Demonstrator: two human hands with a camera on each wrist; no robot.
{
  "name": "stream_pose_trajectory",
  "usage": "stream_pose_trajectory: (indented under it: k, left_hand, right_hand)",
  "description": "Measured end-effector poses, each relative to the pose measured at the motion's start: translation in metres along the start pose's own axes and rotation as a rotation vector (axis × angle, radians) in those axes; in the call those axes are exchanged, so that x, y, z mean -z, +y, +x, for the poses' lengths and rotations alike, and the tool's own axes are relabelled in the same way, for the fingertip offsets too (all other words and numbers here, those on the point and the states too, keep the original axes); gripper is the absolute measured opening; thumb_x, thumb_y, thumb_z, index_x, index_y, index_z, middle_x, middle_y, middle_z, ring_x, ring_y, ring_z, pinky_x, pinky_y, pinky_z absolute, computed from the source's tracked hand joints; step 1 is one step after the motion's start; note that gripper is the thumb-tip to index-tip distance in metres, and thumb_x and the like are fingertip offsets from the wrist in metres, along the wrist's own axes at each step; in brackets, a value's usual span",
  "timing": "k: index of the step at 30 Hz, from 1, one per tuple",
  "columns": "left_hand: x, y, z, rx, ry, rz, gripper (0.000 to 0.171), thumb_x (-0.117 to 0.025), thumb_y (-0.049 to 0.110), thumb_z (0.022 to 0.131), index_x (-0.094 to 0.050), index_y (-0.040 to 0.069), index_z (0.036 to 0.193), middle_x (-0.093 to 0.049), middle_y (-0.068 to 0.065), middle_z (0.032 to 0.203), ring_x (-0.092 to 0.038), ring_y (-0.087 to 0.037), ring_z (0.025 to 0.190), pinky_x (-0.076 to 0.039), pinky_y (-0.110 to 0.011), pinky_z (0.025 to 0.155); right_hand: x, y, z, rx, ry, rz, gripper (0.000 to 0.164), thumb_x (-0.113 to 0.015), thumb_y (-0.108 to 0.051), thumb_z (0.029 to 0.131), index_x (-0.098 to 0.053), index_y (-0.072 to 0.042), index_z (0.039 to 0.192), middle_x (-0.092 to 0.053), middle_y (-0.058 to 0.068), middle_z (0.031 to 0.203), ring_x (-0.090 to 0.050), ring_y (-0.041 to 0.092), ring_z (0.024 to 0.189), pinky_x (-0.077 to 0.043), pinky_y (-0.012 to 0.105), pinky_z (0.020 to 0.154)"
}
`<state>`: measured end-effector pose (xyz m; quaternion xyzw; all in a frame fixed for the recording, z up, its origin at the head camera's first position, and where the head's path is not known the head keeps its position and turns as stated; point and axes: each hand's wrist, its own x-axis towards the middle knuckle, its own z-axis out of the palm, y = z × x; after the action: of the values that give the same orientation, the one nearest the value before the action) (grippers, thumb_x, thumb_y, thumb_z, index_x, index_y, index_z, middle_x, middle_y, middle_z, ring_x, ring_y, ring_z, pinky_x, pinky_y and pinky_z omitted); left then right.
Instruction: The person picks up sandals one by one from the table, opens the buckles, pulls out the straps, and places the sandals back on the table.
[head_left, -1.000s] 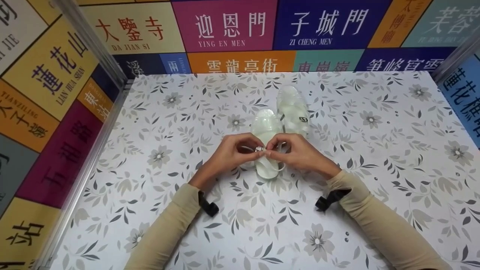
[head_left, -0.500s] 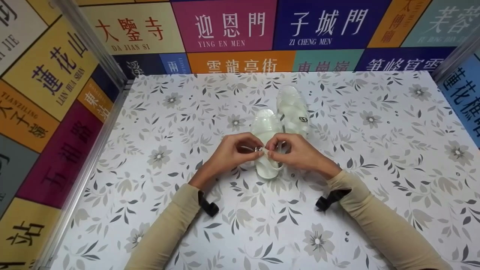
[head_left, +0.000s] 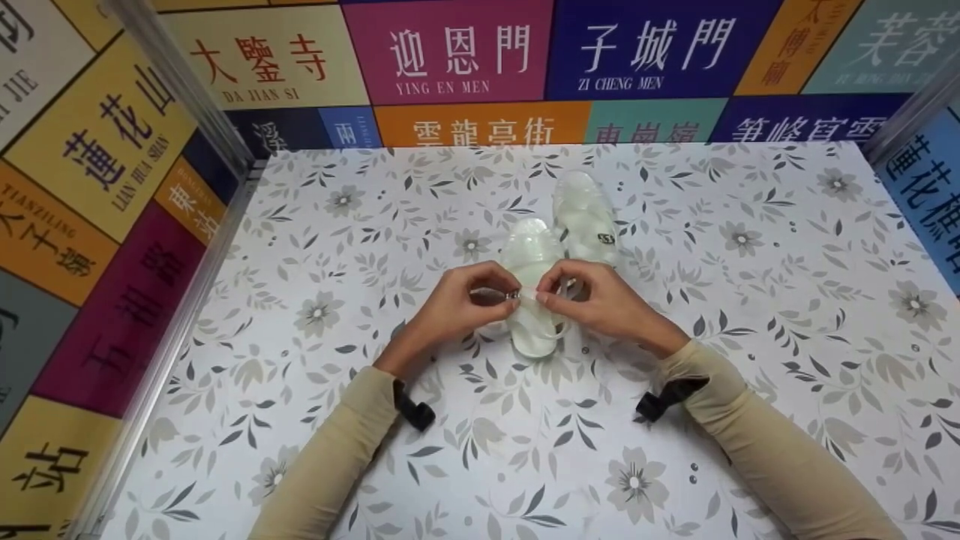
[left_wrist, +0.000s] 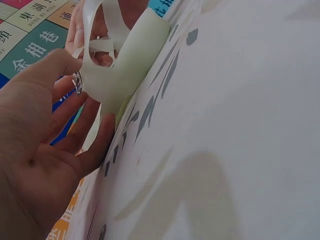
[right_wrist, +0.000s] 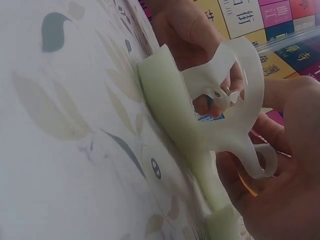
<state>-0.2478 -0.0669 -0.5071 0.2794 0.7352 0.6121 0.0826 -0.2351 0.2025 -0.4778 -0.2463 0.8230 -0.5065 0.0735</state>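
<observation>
A pale translucent sandal [head_left: 533, 238] lies on the table between both hands, toe pointing away. My left hand [head_left: 461, 304] pinches the small silver buckle [head_left: 513, 295] on its ankle strap between thumb and forefinger. With thumb and forefinger, my right hand [head_left: 604, 304] pinches the loose end of the strap [head_left: 528, 293] just right of the buckle. In the right wrist view the ankle strap [right_wrist: 254, 70] arches up from the thick heel [right_wrist: 167, 92]. Whether the strap end passes through the buckle, I cannot tell. In the left wrist view the buckle [left_wrist: 77, 82] shows by the left fingers.
A matching sandal [head_left: 581, 202] with a dark buckle mark on its side lies behind and to the right. The table [head_left: 480, 450] has a white floral cover. Coloured sign panels [head_left: 450, 52] stand along its back and sides.
My right hand has shifted slightly right and away from the left, so a short gap with the strap now shows between the fingertips. The left hand has moved a little left. Both sandals lie unmoved.
</observation>
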Motion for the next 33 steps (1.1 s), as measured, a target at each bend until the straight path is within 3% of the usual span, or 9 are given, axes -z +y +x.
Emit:
stream_pose_trajectory:
  k: [3, 7, 11, 15, 22, 25, 28, 30, 33]
  left_hand:
    - [0.002, 0.000, 0.000, 0.005, -0.004, -0.006, 0.018, -0.078, 0.007, 0.095, -0.075, 0.008, 0.113, -0.076, -0.009, 0.112, -0.076, -0.022, 0.110, -0.063, -0.040, 0.103]
    - [0.003, 0.002, 0.000, 0.027, 0.019, -0.001, 0.016, -0.078, 0.013, 0.098, -0.073, 0.008, 0.112, -0.076, -0.011, 0.116, -0.076, -0.021, 0.111, -0.063, -0.042, 0.100]
    - [0.001, 0.003, 0.000, 0.050, 0.066, 0.018, 0.019, -0.074, 0.028, 0.105, -0.072, 0.009, 0.109, -0.076, -0.010, 0.114, -0.077, -0.023, 0.102, -0.066, -0.042, 0.091]
    - [-0.001, 0.003, 0.000, 0.064, 0.128, 0.072, 0.027, -0.065, 0.035, 0.110, -0.068, 0.010, 0.101, -0.077, -0.009, 0.102, -0.076, -0.026, 0.088, -0.065, -0.039, 0.079]
    - [-0.004, 0.001, -0.001, 0.099, 0.205, 0.153, 0.032, -0.058, 0.037, 0.113, -0.065, 0.013, 0.093, -0.077, -0.010, 0.091, -0.077, -0.023, 0.079, -0.062, -0.030, 0.071]
    - [-0.006, 0.004, -0.001, 0.118, 0.228, 0.182, 0.029, -0.057, 0.035, 0.114, -0.065, 0.014, 0.094, -0.076, -0.008, 0.089, -0.077, -0.022, 0.075, -0.060, -0.028, 0.066]
    - [-0.008, 0.007, -0.002, 0.140, 0.258, 0.228, 0.027, -0.057, 0.031, 0.114, -0.065, 0.014, 0.095, -0.076, -0.006, 0.084, -0.076, -0.020, 0.070, -0.058, -0.026, 0.062]
    - [-0.009, 0.008, -0.002, 0.155, 0.267, 0.259, 0.025, -0.058, 0.031, 0.113, -0.066, 0.013, 0.096, -0.076, -0.004, 0.082, -0.074, -0.018, 0.068, -0.056, -0.025, 0.061]
    - [-0.009, 0.010, -0.002, 0.174, 0.252, 0.298, 0.023, -0.059, 0.035, 0.112, -0.067, 0.015, 0.102, -0.078, -0.002, 0.087, -0.075, -0.014, 0.073, -0.058, -0.026, 0.065]
  right_hand:
    - [0.003, 0.002, -0.003, 0.002, 0.030, 0.007, 0.016, -0.076, -0.029, 0.104, -0.077, -0.015, 0.113, -0.076, -0.001, 0.108, -0.070, 0.020, 0.094, -0.056, 0.025, 0.077]
    - [0.009, 0.006, -0.008, 0.021, 0.073, 0.039, 0.029, -0.074, -0.022, 0.105, -0.071, -0.006, 0.129, -0.074, 0.010, 0.129, -0.075, 0.026, 0.107, -0.063, 0.028, 0.088]
    - [0.014, 0.010, -0.016, 0.048, 0.101, 0.075, 0.041, -0.073, -0.016, 0.105, -0.063, -0.003, 0.142, -0.065, 0.016, 0.147, -0.069, 0.032, 0.131, -0.063, 0.037, 0.101]
    - [0.017, 0.013, -0.027, 0.079, 0.116, 0.097, 0.045, -0.073, -0.011, 0.104, -0.062, -0.003, 0.147, -0.062, 0.018, 0.152, -0.063, 0.038, 0.138, -0.061, 0.039, 0.106]
    - [0.018, 0.011, -0.037, 0.093, 0.163, -0.003, 0.048, -0.076, -0.005, 0.101, -0.065, -0.012, 0.147, -0.067, 0.011, 0.148, -0.077, 0.029, 0.117, -0.065, 0.036, 0.097]
    - [0.019, 0.007, -0.038, 0.071, 0.222, -0.038, 0.035, -0.078, -0.008, 0.100, -0.072, -0.009, 0.133, -0.076, 0.008, 0.131, -0.081, 0.023, 0.103, -0.067, 0.035, 0.086]
    - [0.016, 0.007, -0.037, 0.035, 0.228, -0.037, 0.019, -0.079, -0.011, 0.100, -0.074, -0.006, 0.117, -0.080, 0.008, 0.109, -0.081, 0.022, 0.090, -0.068, 0.033, 0.078]
    - [0.013, 0.008, -0.037, 0.015, 0.203, -0.026, 0.015, -0.078, -0.011, 0.101, -0.072, -0.005, 0.113, -0.081, 0.008, 0.103, -0.081, 0.022, 0.088, -0.067, 0.031, 0.078]
    - [0.007, 0.011, -0.038, -0.006, 0.158, -0.022, 0.018, -0.076, -0.011, 0.102, -0.070, -0.003, 0.117, -0.081, 0.008, 0.109, -0.081, 0.022, 0.098, -0.067, 0.031, 0.087]
